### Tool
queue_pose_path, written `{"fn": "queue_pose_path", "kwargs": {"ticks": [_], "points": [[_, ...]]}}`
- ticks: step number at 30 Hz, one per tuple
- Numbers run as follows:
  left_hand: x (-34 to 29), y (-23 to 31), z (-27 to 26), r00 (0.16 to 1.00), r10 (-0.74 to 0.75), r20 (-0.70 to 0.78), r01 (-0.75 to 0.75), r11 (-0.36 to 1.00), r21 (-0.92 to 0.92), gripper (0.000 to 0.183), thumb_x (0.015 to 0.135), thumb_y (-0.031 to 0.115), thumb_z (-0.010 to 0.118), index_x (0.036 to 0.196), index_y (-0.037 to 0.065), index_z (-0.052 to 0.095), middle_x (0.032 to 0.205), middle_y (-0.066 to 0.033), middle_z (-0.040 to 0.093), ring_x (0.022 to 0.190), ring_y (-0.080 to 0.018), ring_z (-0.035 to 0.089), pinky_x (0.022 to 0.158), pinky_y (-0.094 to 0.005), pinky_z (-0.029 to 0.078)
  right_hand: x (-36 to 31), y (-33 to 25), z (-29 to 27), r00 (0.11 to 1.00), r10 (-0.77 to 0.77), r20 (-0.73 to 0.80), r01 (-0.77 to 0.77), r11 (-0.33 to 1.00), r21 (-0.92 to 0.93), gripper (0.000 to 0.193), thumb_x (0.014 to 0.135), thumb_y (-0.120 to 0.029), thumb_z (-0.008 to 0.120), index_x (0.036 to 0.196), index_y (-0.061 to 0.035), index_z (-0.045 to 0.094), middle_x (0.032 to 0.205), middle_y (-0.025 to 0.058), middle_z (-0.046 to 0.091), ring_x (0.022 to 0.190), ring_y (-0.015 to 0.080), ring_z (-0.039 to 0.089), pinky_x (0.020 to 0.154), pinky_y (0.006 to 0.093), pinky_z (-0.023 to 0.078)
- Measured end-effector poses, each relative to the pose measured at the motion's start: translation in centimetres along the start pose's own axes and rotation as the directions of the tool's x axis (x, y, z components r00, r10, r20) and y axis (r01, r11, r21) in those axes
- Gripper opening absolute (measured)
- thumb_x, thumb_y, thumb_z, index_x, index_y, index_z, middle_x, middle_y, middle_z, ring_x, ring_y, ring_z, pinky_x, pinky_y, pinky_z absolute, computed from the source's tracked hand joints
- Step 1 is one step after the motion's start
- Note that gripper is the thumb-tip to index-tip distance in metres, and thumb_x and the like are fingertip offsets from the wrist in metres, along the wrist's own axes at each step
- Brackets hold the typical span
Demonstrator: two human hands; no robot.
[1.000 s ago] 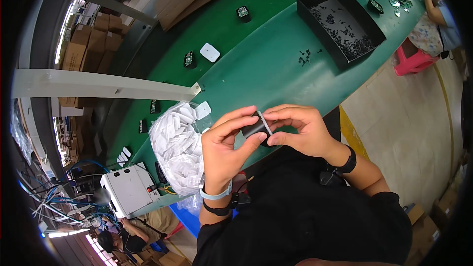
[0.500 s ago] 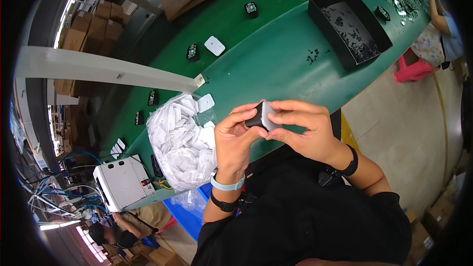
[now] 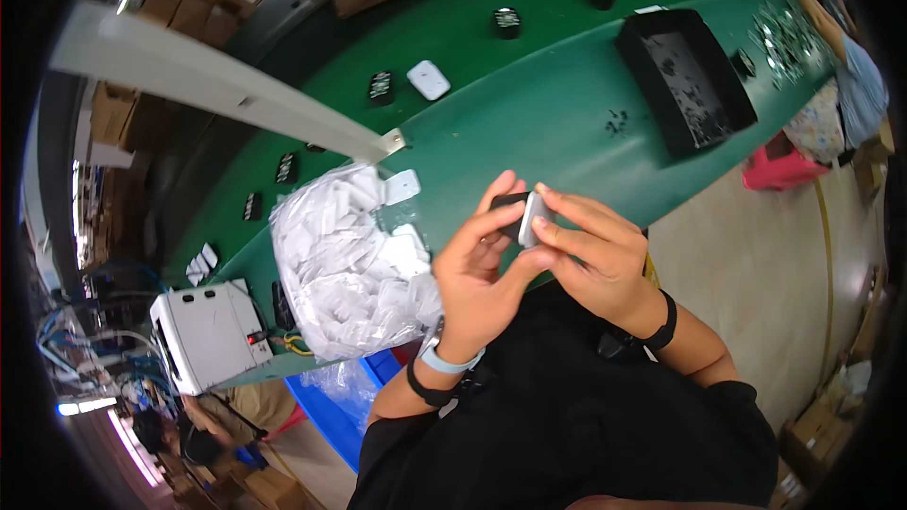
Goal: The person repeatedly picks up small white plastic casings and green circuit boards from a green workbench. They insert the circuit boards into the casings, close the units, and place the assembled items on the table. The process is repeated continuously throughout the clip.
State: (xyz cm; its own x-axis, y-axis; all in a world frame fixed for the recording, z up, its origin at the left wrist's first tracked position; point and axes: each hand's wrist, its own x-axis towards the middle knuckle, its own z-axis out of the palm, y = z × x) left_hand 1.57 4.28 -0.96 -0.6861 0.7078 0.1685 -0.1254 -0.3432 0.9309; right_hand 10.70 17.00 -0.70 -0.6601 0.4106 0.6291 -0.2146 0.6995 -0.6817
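In front of my chest I hold a small black plastic housing (image 3: 511,214) with a white cover (image 3: 533,221) against its right side. My left hand (image 3: 480,276) has its fingers and thumb closed around the housing. My right hand (image 3: 605,253) pinches the cover between thumb and fingers. The inside of the housing is turned away, and my fingers hide part of it. Just left of my left hand sits a clear plastic bag (image 3: 345,269) packed with white covers. One loose white cover (image 3: 402,187) lies at the bag's far edge.
A black tray (image 3: 682,85) of small dark parts stands at the right. Black housings with circuit boards (image 3: 506,23) line the green belt (image 3: 444,9). A white post (image 3: 236,94) rises at the left, near a white box-shaped device (image 3: 210,335). A co-worker's arm (image 3: 817,14) reaches toward a circuit-board pile (image 3: 786,42).
My hands have shifted slightly right with the housing and cover, which now show more edge-on. The left fingers have lifted somewhat. The whole view has turned a little; housings on the belt have shifted.
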Motion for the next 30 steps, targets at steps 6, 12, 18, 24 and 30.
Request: {"fn": "queue_pose_path", "kwargs": {"ticks": [6, 12, 18, 24, 30], "points": [[0.2, 0.7, -4.4, 0.975, -0.143, -0.173, 0.142, 0.99, -0.019, 0.052, 0.087, -0.013, 0.064, 0.13, 0.003, 0.038, 0.147, -0.0195, 0.043, 0.126, -0.0209, 0.052, 0.103, -0.0316, 0.046, 0.0, 0.7, 5.7, 0.992, 0.047, 0.114, -0.055, 0.996, 0.072, 0.037, 0.071, -0.003, 0.083, 0.108, -0.0014, 0.074, 0.121, 0.0179, 0.068, 0.103, 0.0312, 0.07, 0.086, 0.0357, 0.058], [1.0, 7.5, -18.0, 0.805, 0.011, -0.593, 0.184, 0.946, 0.268, 0.036, 0.087, -0.002, 0.068, 0.123, 0.0, 0.061, 0.105, -0.0035, 0.066, 0.09, -0.0101, 0.062, 0.08, -0.025, 0.05, 2.7, -1.0, 7.6, 0.922, -0.004, 0.387, -0.146, 0.923, 0.356, 0.04, 0.073, -0.003, 0.081, 0.112, 0.0013, 0.07, 0.115, 0.0163, 0.07, 0.105, 0.0331, 0.068, 0.091, 0.0386, 0.054], [1.4, 11.5, -47.0, 0.391, 0.334, -0.858, 0.316, 0.827, 0.466, 0.053, 0.079, 0.005, 0.077, 0.127, -0.001, 0.055, 0.094, -0.0049, 0.066, 0.079, -0.0124, 0.06, 0.069, -0.0266, 0.048, 1.9, 2.1, 3.8, 0.916, 0.124, 0.381, -0.199, 0.966, 0.164, 0.025, 0.075, 0.003, 0.074, 0.1, 0.0021, 0.069, 0.1, 0.0135, 0.072, 0.094, 0.029, 0.069, 0.087, 0.0357, 0.053], [3.1, 9.4, -67.3, 0.579, 0.23, -0.782, 0.707, 0.337, 0.622, 0.032, 0.079, 0.019, 0.077, 0.104, 0.002, 0.067, 0.078, -0.0064, 0.065, 0.073, -0.0179, 0.063, 0.064, -0.0326, 0.052, -2.3, 7.8, -1.8, 0.829, 0.546, 0.119, -0.554, 0.832, 0.043, 0.01, 0.09, 0.003, 0.065, 0.1, 0.0025, 0.066, 0.096, 0.0063, 0.068, 0.093, 0.0174, 0.065, 0.087, 0.0295, 0.05], [-0.3, 7.8, -77.3, 0.794, 0.235, -0.56, 0.548, 0.122, 0.828, 0.033, 0.083, 0.03, 0.068, 0.093, -0.001, 0.071, 0.08, -0.0151, 0.07, 0.072, -0.0265, 0.067, 0.066, -0.0413, 0.052, -3.3, 10.9, -4.8, 0.712, 0.672, -0.205, -0.694, 0.718, -0.053, 0.01, 0.089, -0.006, 0.069, 0.095, 0.0018, 0.07, 0.083, 0.004, 0.069, 0.078, 0.0087, 0.064, 0.074, 0.0237, 0.051]]}}
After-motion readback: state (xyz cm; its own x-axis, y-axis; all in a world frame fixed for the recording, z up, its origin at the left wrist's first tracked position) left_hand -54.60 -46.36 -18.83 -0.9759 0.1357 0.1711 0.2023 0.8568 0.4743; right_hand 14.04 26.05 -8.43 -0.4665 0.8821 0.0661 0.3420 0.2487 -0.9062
